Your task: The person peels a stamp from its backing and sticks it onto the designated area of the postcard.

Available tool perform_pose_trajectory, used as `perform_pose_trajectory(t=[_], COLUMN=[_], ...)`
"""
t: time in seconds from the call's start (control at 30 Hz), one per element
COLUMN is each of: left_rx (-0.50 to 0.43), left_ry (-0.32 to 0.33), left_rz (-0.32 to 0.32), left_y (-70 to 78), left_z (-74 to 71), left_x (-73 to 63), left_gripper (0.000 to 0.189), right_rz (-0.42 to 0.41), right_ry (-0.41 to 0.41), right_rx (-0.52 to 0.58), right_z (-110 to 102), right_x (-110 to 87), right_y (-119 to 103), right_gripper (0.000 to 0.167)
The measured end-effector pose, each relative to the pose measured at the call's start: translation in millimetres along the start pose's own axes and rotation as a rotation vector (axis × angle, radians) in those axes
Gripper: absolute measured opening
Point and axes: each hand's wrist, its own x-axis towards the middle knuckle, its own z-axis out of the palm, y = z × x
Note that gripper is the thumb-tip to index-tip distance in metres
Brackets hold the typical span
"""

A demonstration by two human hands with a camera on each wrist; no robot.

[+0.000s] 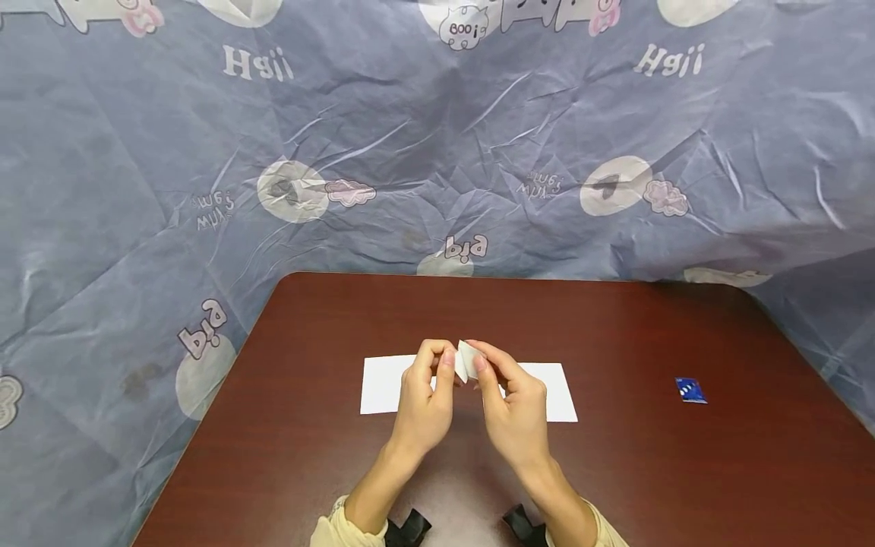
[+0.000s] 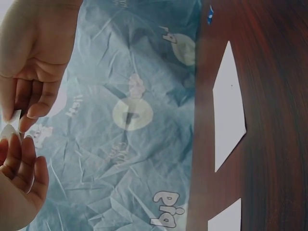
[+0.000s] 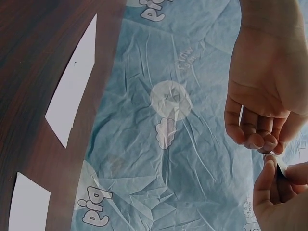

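A small, thin white piece that looks like folded paper [image 1: 470,360] is held between both hands above the table. My left hand [image 1: 425,403] pinches its left side between thumb and fingers. On the right side, my right hand [image 1: 516,410] pinches it the same way. In the left wrist view the white piece [image 2: 14,120] shows between the fingertips; in the right wrist view only a sliver of the piece [image 3: 281,166] is visible. Behind and below the hands lie a white sheet on the left [image 1: 383,386] and another white sheet on the right [image 1: 557,391].
A small blue packet [image 1: 691,390] lies on the brown table [image 1: 683,471] at the right. Beyond the table's far edge hangs a wrinkled blue printed curtain [image 1: 410,152]. Black straps [image 1: 410,528] show near the wrists.
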Motion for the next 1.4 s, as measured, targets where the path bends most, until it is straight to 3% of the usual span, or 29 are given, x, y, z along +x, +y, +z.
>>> perform_pose_trajectory(t=[0.27,0.63,0.97,1.4], left_rx=[-0.017,-0.061,-0.065,-0.059], left_ry=[0.006,-0.029,-0.014,-0.015], left_rz=[-0.034,-0.032,-0.025,-0.063], left_y=[2.4,2.0,1.4,-0.1], left_z=[2.7,0.5,-0.5,-0.5], left_x=[-1.7,-0.6,3.3,3.9], left_gripper=[0.011,0.011,0.011,0.012], right_rz=[0.005,0.113,0.187,0.192], right_ry=[0.001,0.005,-0.003,0.047], right_rx=[0.029,0.143,0.184,0.185], right_z=[-3.5,-4.7,-4.2,-8.4], right_x=[0.1,0.3,5.3,9.0], right_y=[-0.3,-0.7,0.1,0.3], right_gripper=[0.023,0.021,0.02,0.019])
